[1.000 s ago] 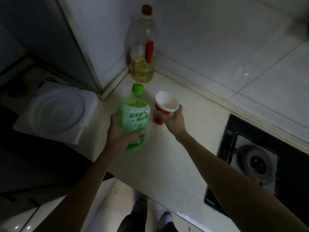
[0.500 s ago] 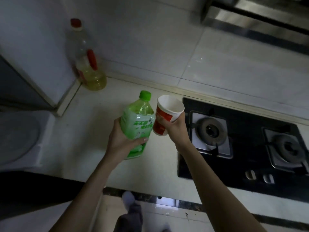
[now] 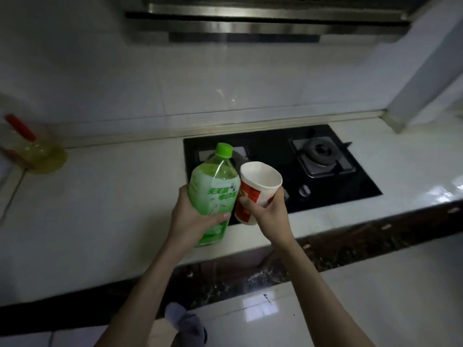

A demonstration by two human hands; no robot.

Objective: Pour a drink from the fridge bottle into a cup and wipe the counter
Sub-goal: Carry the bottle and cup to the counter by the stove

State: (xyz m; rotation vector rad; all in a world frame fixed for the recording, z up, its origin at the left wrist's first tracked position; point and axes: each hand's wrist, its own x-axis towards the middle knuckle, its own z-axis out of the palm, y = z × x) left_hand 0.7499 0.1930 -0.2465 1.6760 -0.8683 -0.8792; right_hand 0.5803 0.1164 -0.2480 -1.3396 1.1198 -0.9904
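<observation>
Currently I log: one capped green plastic drink bottle [image 3: 213, 194], its body gripped by my left hand [image 3: 193, 221]; one red-and-white paper cup [image 3: 258, 189], just beside it, clasped in the curled fingers of my right hand [image 3: 270, 214]. Both are held above the white counter [image 3: 100, 221], at one black two-burner hob [image 3: 350, 181]. One yellow oil bottle [image 3: 37, 154] stands far left.

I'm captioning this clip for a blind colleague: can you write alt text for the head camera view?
A person's left hand grips a capped green bottle and the right hand holds a red-and-white paper cup beside it, above a white counter with a black gas hob. An oil bottle stands at far left.
</observation>
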